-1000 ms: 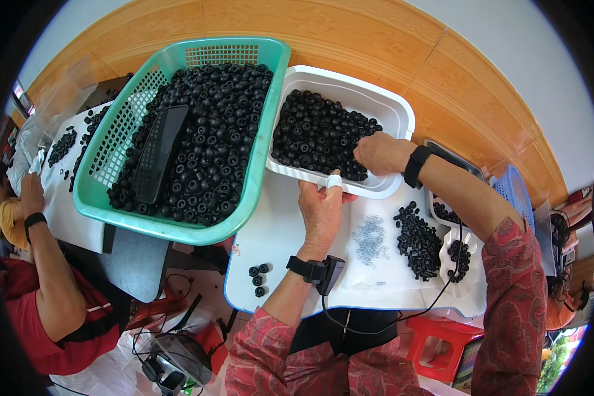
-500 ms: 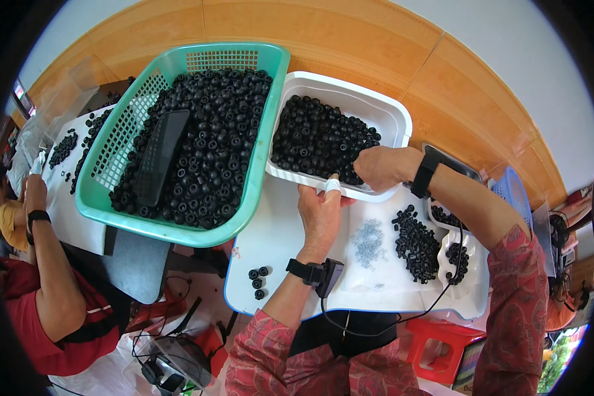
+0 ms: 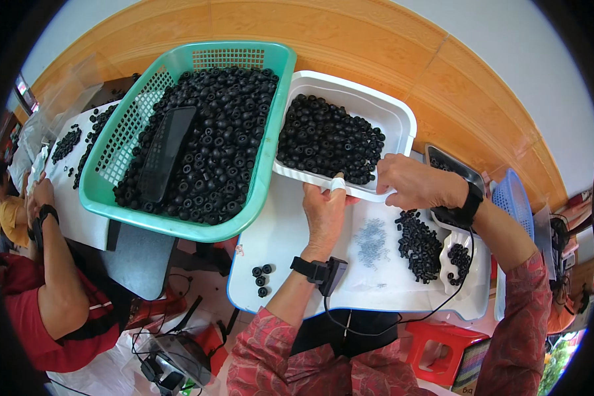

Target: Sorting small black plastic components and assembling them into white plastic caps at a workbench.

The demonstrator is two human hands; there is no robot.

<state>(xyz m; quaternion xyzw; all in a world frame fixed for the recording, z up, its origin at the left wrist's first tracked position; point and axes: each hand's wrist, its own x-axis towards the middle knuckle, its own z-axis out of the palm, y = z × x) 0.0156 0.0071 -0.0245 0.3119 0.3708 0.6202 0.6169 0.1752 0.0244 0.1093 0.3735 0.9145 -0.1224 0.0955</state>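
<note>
A white plastic tub (image 3: 402,119) stands at the table's far edge, partly filled with small black ring-shaped parts (image 3: 323,135). At its near rim is my left hand (image 3: 325,221), closed on the edge; its thumb, wrapped in white tape (image 3: 337,181), presses over the rim. My right hand (image 3: 421,183) hovers at the tub's near right corner, fingers curled inward; what they hold, if anything, is hidden. Below them, small clear pieces (image 3: 371,243) lie on a white sheet, beside a pile of short black cylinders (image 3: 418,247). Several black rings (image 3: 261,281) sit at the table's left.
A green basket (image 3: 237,228) heaped with black rings stands at left, a dark flat slab (image 3: 167,155) on top. A metal tray (image 3: 468,170), a scalloped white dish (image 3: 454,264) and a blue basket (image 3: 515,195) are at right. A co-worker's arm (image 3: 58,274) is at far left.
My right hand has moved right, from among the black rings in the tub to its near right corner. My left hand keeps its hold on the rim. The whole view has shifted slightly.
</note>
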